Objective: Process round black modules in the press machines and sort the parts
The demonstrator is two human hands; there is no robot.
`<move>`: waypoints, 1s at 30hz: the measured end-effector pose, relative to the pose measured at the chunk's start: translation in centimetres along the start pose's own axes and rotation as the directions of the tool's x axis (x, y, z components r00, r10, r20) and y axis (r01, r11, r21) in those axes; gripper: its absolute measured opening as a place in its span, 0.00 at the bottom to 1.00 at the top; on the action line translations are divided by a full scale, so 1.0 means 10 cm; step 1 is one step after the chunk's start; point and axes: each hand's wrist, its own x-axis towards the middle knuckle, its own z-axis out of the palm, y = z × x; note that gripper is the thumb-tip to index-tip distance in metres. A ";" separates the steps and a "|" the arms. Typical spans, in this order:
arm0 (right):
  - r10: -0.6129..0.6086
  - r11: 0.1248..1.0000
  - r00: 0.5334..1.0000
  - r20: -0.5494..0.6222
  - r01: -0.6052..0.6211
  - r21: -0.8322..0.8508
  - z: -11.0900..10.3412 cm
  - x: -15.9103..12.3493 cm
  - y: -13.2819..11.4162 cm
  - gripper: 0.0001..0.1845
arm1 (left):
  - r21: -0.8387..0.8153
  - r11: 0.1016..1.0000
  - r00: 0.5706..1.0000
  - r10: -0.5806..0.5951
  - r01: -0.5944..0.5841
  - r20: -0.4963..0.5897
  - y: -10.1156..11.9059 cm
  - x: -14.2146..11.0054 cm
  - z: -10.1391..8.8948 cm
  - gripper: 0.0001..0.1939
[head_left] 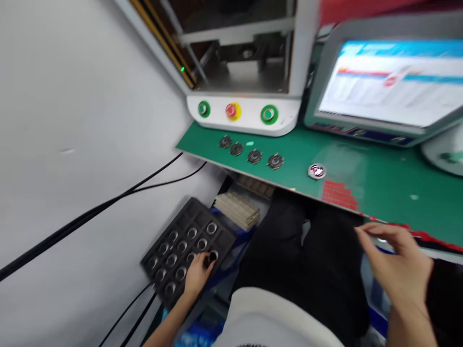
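My left hand reaches down to a black compartment tray at the lower left, its fingers closed on a round metal-rimmed piece near the tray's right side. Several similar ring-shaped pieces sit in the other compartments. At the right, by the front edge of the green bench, my right hand is raised with thumb and forefinger pinched together; whatever they may hold is too small to make out. On the bench lie several dark round watch-like parts in a row, and one silvery round part farther right.
A machine's white control panel with two green buttons and a red one stands behind the parts. A monitor is at the right. Small red stickers lie near the bench edge. Stacked beige trays sit below; black cables cross the left.
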 end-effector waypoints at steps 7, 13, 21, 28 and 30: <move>-0.069 0.998 0.998 0.010 0.069 0.012 0.01 0.05 -0.08 0.09 | 0.229 0.970 0.982 -0.122 0.088 0.142 0.08 0.22 0.05 0.21; -0.045 0.997 0.998 0.048 0.042 0.065 -0.01 0.01 -0.04 0.08 | 0.361 0.931 0.967 -0.141 0.057 0.212 0.21 0.33 0.01 0.21; -0.012 0.991 0.999 0.033 0.008 0.134 -0.01 -0.01 -0.06 0.08 | 0.338 0.941 0.970 -0.109 0.029 0.218 0.12 0.32 -0.05 0.18; 0.113 0.913 0.993 0.034 -0.117 0.390 0.03 -0.04 -0.29 0.12 | -0.398 0.917 0.999 -0.002 -0.019 -0.052 1.12 0.33 -0.46 0.25; 0.168 0.825 0.981 0.096 -0.193 0.531 0.06 -0.06 -0.46 0.14 | -0.705 0.694 0.987 0.154 -0.147 -0.054 1.71 0.26 -0.59 0.26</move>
